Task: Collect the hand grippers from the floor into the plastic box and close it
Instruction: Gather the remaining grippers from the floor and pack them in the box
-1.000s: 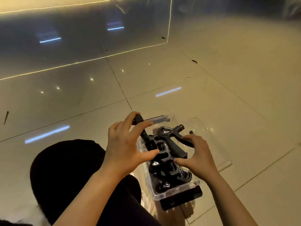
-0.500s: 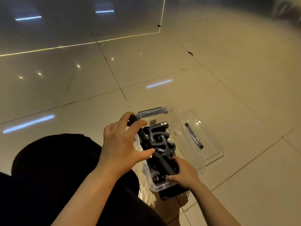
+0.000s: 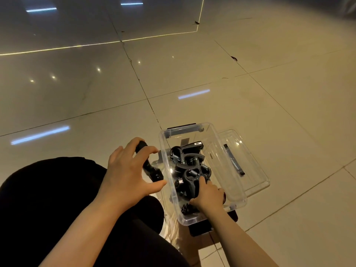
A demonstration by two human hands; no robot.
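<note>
A clear plastic box (image 3: 230,166) stands open on the tiled floor in front of me. Several black hand grippers (image 3: 189,166) with metal springs lie piled inside it. My right hand (image 3: 209,195) reaches down into the box and grips the handle of one of them near the front end. My left hand (image 3: 129,172) is just outside the box's left wall and holds another black hand gripper (image 3: 149,169), fingers curled over its handle. The clear lid (image 3: 250,170) lies flat on the floor against the box's right side.
My dark-clothed knee (image 3: 48,199) fills the lower left, close to the box. A black latch (image 3: 182,126) shows at the box's far end and another dark piece (image 3: 200,227) at its near end. Glossy beige floor tiles (image 3: 269,93) stretch all around.
My right hand has sunk deeper into the box onto the pile. The gripper that stood raised above the pile now lies among the others. My left hand has shifted left, outside the box wall.
</note>
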